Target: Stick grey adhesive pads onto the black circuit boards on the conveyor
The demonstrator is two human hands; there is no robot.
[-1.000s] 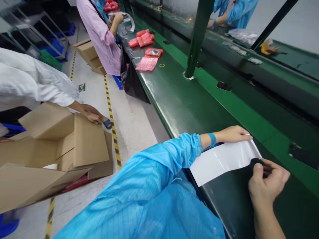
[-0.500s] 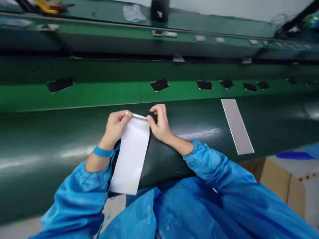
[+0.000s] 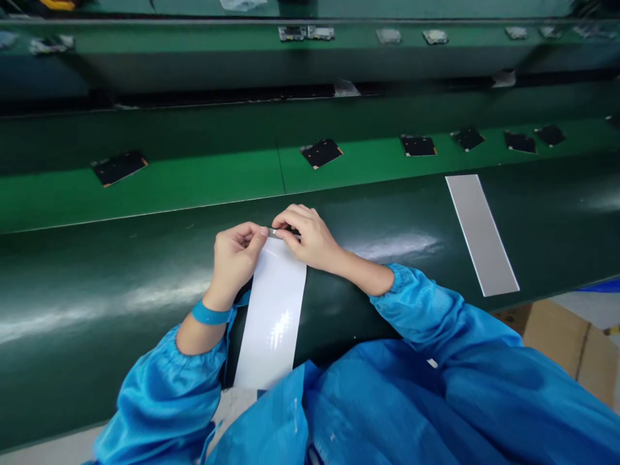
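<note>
A long white glossy sheet [image 3: 271, 310] slants toward my body, its near end at my blue smock. My left hand [image 3: 237, 255] pinches its far left corner between thumb and fingers. At the far right corner, my right hand [image 3: 307, 239] is closed with thumb and fingertips on the same end. Between the fingertips shows a narrow grey strip along the sheet's far edge; its exact kind is too small to tell. A blue band [image 3: 212, 314] circles my left wrist.
A grey panel with white edges [image 3: 483, 236] lies on the dark green bench [image 3: 121, 271] at right. Several black flat parts, one a black board [image 3: 321, 154], lie on the green belt [image 3: 217, 181] beyond. Small boards [image 3: 306, 33] sit on an upper shelf. A cardboard box [image 3: 571, 342] stands below right.
My right hand has moved left along the sheet's far end, closer to my left hand, and its raised fingers have come down onto the edge. The camera view has shifted downward.
</note>
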